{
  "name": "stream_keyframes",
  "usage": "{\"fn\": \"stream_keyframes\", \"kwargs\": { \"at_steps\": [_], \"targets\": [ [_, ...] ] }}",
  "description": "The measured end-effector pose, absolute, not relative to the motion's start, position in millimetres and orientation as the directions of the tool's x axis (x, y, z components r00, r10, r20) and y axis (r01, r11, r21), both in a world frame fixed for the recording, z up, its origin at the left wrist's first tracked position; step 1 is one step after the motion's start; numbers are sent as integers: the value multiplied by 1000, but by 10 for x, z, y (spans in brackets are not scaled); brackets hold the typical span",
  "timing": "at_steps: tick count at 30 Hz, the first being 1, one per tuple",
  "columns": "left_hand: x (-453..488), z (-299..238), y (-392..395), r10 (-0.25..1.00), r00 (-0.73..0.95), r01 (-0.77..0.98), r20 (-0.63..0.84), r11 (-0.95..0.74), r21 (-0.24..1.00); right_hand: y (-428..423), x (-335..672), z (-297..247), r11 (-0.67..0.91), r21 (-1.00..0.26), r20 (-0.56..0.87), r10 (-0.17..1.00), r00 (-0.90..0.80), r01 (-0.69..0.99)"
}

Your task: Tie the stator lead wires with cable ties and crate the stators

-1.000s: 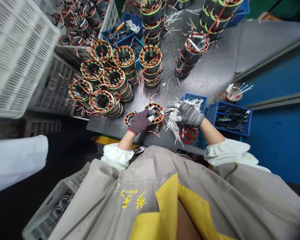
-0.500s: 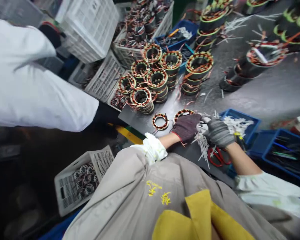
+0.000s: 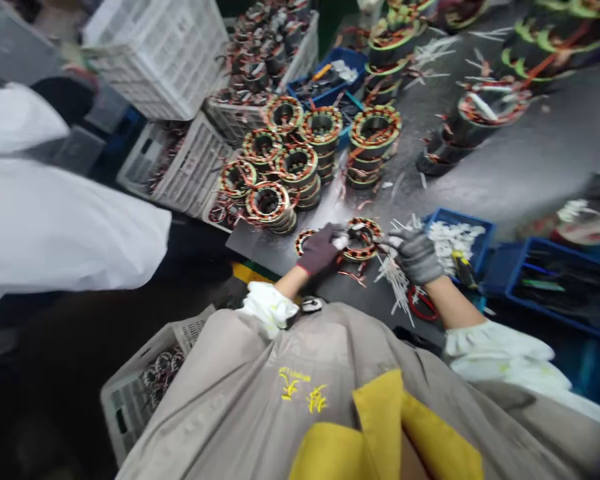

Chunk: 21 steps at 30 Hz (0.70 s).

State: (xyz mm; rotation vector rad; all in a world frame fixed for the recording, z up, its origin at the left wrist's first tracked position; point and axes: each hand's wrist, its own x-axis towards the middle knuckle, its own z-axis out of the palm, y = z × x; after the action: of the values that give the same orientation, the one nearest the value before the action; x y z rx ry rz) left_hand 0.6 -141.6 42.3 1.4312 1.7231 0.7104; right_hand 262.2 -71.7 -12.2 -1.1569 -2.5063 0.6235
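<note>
Left hand (image 3: pixel 320 252): in a dark knit glove, fingers curled over the near edge of the stator ring; whether they grip it is too blurred to tell.
Right hand (image 3: pixel 417 261): in a grey coated glove, fingers drawn narrow and reaching toward the ring; any pinch is unclear.
Stator ring (image 3: pixel 363 248): flat on the steel table (image 3: pixel 535 157) between both hands, its laminated core ringed by glossy copper windings.
Smaller stator (image 3: pixel 304 241): just beside it, partly under the left hand.
Cable ties (image 3: pixel 395 287): thin white nylon strips, loose beside the right hand.
Handling: the springy copper leads seem to call for a light, close pinch rather than a pull.
Nearby: red-handled scissors (image 3: pixel 423 303), stacked stators (image 3: pixel 270 207), a co-worker's white sleeve (image 3: pixel 55 227).
</note>
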Motion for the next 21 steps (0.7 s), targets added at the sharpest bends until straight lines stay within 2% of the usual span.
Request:
{"fn": "stream_keyframes", "kwargs": {
  "at_steps": [2, 4, 5, 6, 8, 11, 13, 14, 16, 18, 19, 21],
  "targets": [
    [-95, 377, -1445, 973, -79, 544, -219, 226, 808, -714, 2558, -86, 471, -565, 30, 832, -554, 677],
    [-140, 324, -1439, 975, -61, 543, -215, 213, 812, -688, 2477, -73, 179, -769, -79, 926, -369, 613],
    [-145, 308, -1429, 976, -52, 545, -212, 206, 813, -676, 2438, -72, 56, -815, -116, 960, -256, 577],
    [-141, 303, -1414, 976, -45, 545, -211, 201, 814, -668, 2404, -68, -45, -844, -148, 977, -151, 535],
    [-104, 327, -1361, 981, -47, 581, -189, 181, 793, -669, 2367, -35, -129, -835, -151, 989, 3, 535],
    [17, 387, -1179, 997, 3, 780, -81, 48, 624, -669, 2394, 116, -123, -790, -107, 992, 62, 601],
    [107, 392, -998, 992, 116, 879, -50, -79, 471, -632, 2413, 282, -62, -734, -102, 995, -20, 676],
    [138, 376, -910, 984, 168, 889, -56, -126, 441, -601, 2400, 377, -5, -673, -122, 987, -104, 740],
    [145, 310, -776, 984, 176, 847, -30, -136, 515, -527, 2305, 562, 176, -459, -204, 933, -296, 871],
    [84, 207, -728, 997, 62, 732, 39, -72, 677, -443, 2124, 696, 368, -231, -310, 850, -426, 901],
    [40, 147, -736, 999, -4, 666, 52, -36, 745, -399, 2018, 733, 423, -172, -334, 825, -457, 890],
    [-42, 26, -794, 997, -81, 598, 13, 39, 800, -316, 1814, 741, 480, -150, -338, 797, -501, 864]
  ]
}}
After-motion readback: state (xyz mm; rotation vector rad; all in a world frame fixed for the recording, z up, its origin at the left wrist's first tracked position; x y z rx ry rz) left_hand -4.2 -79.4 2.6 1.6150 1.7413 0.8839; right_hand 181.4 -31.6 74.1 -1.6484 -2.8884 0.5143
